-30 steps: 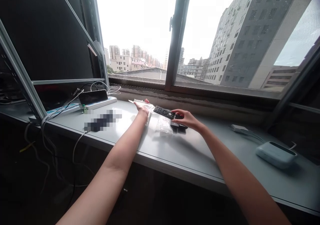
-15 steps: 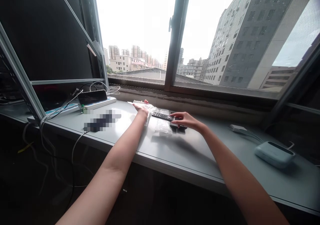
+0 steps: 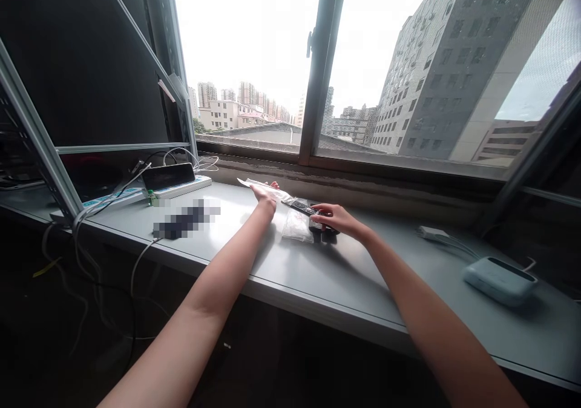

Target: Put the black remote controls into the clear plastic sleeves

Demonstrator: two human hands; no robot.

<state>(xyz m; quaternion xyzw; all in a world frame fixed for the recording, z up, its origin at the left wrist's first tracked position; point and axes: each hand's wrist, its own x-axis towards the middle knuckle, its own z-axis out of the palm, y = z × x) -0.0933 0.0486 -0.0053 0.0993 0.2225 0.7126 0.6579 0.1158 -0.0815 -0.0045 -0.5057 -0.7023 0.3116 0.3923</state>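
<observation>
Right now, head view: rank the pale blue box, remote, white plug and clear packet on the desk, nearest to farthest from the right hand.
1. Remote: in the right hand, its far end pointing left.
2. Clear packet: on the desk, just left of the hand.
3. White plug: on the desk, to the right.
4. Pale blue box: farthest right.

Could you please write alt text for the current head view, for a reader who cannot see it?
A person's right hand holds a black remote control, its tip at a translucent plastic bag held in the left hand, over a grey table. A clear packet lies nearby, with a window behind.
</observation>
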